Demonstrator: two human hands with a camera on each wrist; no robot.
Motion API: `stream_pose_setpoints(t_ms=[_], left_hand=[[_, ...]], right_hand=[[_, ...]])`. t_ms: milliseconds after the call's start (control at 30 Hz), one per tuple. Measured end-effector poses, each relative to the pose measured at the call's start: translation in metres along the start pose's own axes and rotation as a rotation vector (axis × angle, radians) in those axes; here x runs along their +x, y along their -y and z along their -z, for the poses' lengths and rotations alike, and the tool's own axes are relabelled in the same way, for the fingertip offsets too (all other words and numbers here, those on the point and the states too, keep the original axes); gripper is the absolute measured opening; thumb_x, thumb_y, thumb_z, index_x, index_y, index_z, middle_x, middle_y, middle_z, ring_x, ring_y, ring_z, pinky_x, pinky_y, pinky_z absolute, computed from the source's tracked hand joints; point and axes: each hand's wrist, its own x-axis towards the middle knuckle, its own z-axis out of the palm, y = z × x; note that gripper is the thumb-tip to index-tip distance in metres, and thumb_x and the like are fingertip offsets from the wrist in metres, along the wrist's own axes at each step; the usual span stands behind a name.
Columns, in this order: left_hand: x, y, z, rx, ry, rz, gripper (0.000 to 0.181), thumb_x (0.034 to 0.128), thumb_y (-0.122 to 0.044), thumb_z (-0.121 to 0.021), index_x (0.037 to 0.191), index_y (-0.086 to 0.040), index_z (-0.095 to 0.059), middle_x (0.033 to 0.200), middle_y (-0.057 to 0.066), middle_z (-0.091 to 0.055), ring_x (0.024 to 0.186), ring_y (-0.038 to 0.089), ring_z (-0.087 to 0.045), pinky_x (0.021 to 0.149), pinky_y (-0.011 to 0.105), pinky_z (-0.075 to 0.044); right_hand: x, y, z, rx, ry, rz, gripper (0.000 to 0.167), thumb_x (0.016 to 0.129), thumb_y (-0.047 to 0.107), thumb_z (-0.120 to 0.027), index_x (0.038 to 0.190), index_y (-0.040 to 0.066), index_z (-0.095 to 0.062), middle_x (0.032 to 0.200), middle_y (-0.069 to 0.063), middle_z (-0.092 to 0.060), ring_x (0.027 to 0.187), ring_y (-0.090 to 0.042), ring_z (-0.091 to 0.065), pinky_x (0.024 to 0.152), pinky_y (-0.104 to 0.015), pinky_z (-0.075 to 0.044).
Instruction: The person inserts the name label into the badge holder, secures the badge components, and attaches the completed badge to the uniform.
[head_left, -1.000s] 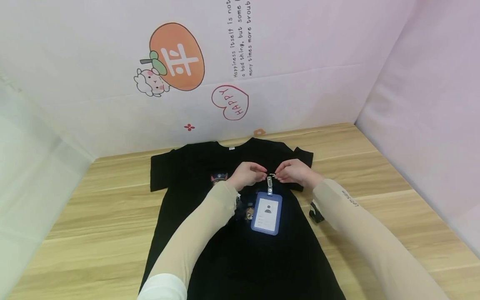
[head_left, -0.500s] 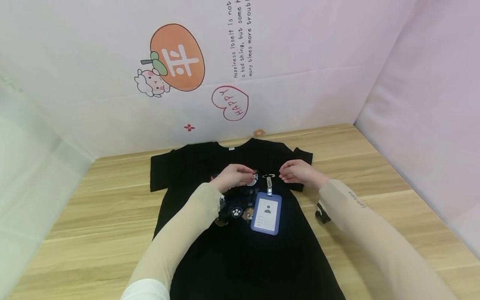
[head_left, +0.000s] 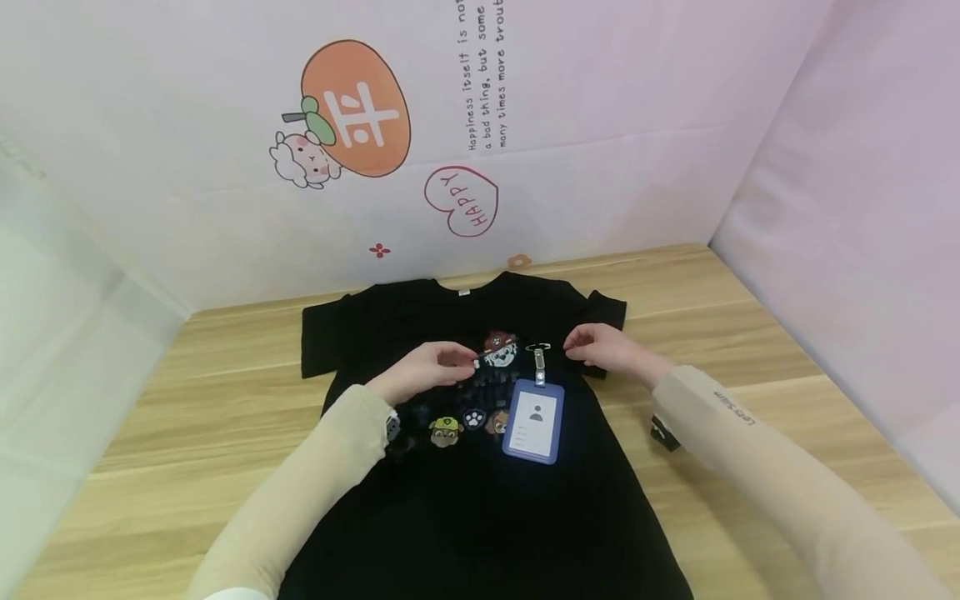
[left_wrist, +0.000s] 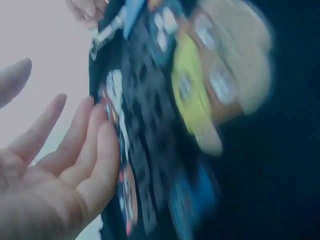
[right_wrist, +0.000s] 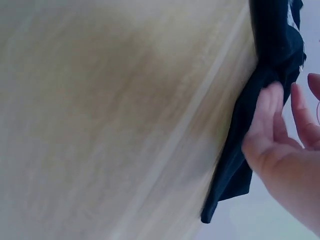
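A black T-shirt [head_left: 480, 517] with cartoon dog prints lies spread on the table. On its chest at the right rests a blue badge holder [head_left: 533, 422] with a white card, its clip [head_left: 539, 363] joined to a safety pin [head_left: 537, 347] at the top. My left hand [head_left: 429, 367] hovers over the printed chest, holding nothing; in the left wrist view its fingers [left_wrist: 82, 135] are relaxed and apart. My right hand [head_left: 606, 347] is just right of the pin, near the shirt's sleeve. The right wrist view shows its loosely bent fingers [right_wrist: 270, 110] beside the black cloth, gripping nothing.
The shirt lies on a wood-grain table [head_left: 757, 367]. Behind it hangs a white cloth backdrop [head_left: 600, 117] with printed cartoons and words, and pale cloth walls [head_left: 862, 250] stand at the sides.
Both hands have let go of the safety pin and drawn apart, the left hand moving further left and the right hand slightly right. The badge holder stays in place on the shirt.
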Motion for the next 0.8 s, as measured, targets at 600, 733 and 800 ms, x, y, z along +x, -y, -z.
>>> stream_pose_setpoints(t_ms=[600,733,800], left_hand=[[-0.021,0.015,0.007,0.570,0.003,0.041,0.073,0.0785,-0.030,-0.077,0.141,-0.013,-0.044,0.154,0.024,-0.020,0.141,0.046,-0.011,0.109,0.061,-0.022],[-0.020,0.013,0.005,0.616,0.004,0.038,0.072,0.0768,-0.030,-0.079,0.139,-0.013,-0.047,0.154,0.026,-0.017,0.140,0.046,-0.014,0.109,0.060,-0.025],[-0.019,0.014,0.004,0.625,0.006,0.045,0.073,0.0759,-0.029,-0.080,0.139,-0.014,-0.047,0.154,0.025,-0.018,0.140,0.046,-0.014,0.109,0.059,-0.026]], right_hand=[[0.011,0.004,-0.007,-0.501,-0.094,0.052,0.039,0.096,0.023,-0.049,0.124,-0.003,-0.057,0.133,-0.034,-0.042,0.122,-0.053,-0.038,0.103,-0.058,-0.032],[0.014,0.004,-0.002,-0.543,-0.079,0.029,0.042,0.099,0.023,-0.043,0.127,-0.006,-0.053,0.137,-0.035,-0.040,0.128,-0.051,-0.036,0.107,-0.058,-0.030],[0.016,0.002,0.000,-0.543,-0.058,0.012,0.044,0.099,0.024,-0.043,0.129,-0.007,-0.051,0.140,-0.035,-0.037,0.130,-0.050,-0.033,0.108,-0.057,-0.028]])
